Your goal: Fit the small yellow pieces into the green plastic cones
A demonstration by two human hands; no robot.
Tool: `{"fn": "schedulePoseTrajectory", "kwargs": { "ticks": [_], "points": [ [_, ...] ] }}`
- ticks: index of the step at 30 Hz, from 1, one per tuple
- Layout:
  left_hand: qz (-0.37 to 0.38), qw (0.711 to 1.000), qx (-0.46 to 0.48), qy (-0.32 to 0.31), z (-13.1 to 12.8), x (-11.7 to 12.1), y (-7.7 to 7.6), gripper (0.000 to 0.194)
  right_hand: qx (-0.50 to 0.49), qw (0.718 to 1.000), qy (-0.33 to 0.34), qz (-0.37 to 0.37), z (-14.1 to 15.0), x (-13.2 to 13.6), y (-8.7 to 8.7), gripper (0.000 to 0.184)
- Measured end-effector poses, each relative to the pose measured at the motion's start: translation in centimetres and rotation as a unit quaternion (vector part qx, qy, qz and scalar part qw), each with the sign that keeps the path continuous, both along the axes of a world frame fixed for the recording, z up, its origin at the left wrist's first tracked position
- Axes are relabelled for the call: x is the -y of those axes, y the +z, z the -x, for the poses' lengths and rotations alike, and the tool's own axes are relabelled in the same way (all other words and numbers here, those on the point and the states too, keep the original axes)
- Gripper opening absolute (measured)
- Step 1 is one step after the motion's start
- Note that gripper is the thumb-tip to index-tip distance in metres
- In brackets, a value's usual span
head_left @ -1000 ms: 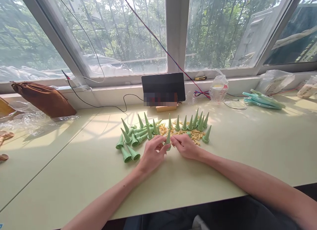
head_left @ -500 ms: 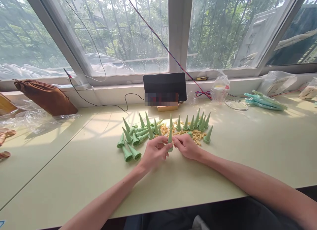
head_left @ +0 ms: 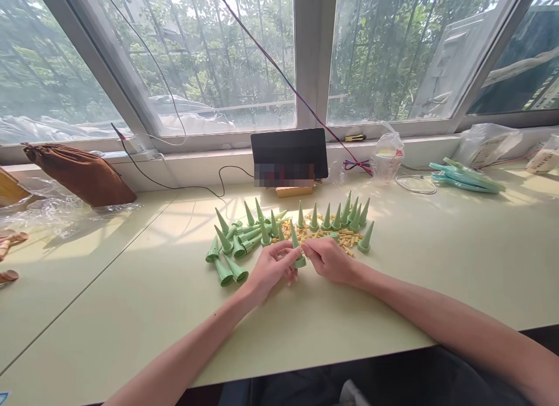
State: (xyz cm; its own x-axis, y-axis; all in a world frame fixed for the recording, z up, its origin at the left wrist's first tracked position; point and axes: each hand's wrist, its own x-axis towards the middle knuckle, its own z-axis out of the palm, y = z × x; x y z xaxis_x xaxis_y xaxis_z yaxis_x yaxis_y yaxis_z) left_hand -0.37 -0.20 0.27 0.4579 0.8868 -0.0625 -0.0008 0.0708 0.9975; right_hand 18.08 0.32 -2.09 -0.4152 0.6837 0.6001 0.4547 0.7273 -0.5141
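Between my hands stands a green plastic cone, its tip up and leaning slightly left. My left hand is closed around its lower part, thumb in front. My right hand is closed in a pinch at the cone's right side; whatever the fingertips hold is too small to make out. Small yellow plugs lie scattered just behind the hands. Several green cones stand upright behind and to the right, one of them a lone cone. To the left, more cones lie on their sides, with an open-ended cone nearest me.
A dark tablet leans at the back on a small cardboard box. A brown drawstring bag and clear plastic wrap lie at left. Teal flat pieces, a coiled cable and a bagged cup sit at back right.
The cone in my left hand has tilted from upright to slightly left. My right hand has turned a little, its knuckles rolling over, while staying beside the cone.
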Motion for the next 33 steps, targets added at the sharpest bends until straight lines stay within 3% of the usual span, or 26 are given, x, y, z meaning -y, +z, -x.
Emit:
{"fn": "schedulePoseTrajectory", "kwargs": {
  "ticks": [5, 9, 11, 15, 18, 33],
  "points": [
    [-0.117, 0.991, -0.061, 0.037, -0.09, 0.14, -0.30, 0.033, -0.067, 0.992, -0.004, 0.103, 0.36, -0.04, 0.22, 0.040],
    [-0.302, 0.942, -0.131, 0.070, -0.02, 0.13, -0.75, 0.020, -0.126, 0.967, -0.003, 0.220, 0.56, 0.20, 0.52, 0.042],
    [-0.335, 0.929, -0.140, 0.073, -0.02, 0.10, -0.83, 0.019, -0.161, 0.948, 0.010, 0.274, 0.62, 0.29, 0.53, 0.042],
    [-0.272, 0.955, -0.106, 0.056, -0.17, 0.07, -0.74, 0.024, -0.212, 0.918, 0.021, 0.335, 0.67, 0.35, 0.59, 0.045],
    [-0.223, 0.970, -0.090, 0.048, -0.28, 0.13, -0.55, 0.028, -0.218, 0.916, 0.015, 0.337, 0.67, 0.36, 0.70, 0.047],
    [-0.151, 0.986, -0.046, 0.057, -0.02, 0.05, -0.13, 0.029, -0.105, 0.970, 0.018, 0.219, 0.32, 0.40, 0.56, 0.044]
  ]
}}
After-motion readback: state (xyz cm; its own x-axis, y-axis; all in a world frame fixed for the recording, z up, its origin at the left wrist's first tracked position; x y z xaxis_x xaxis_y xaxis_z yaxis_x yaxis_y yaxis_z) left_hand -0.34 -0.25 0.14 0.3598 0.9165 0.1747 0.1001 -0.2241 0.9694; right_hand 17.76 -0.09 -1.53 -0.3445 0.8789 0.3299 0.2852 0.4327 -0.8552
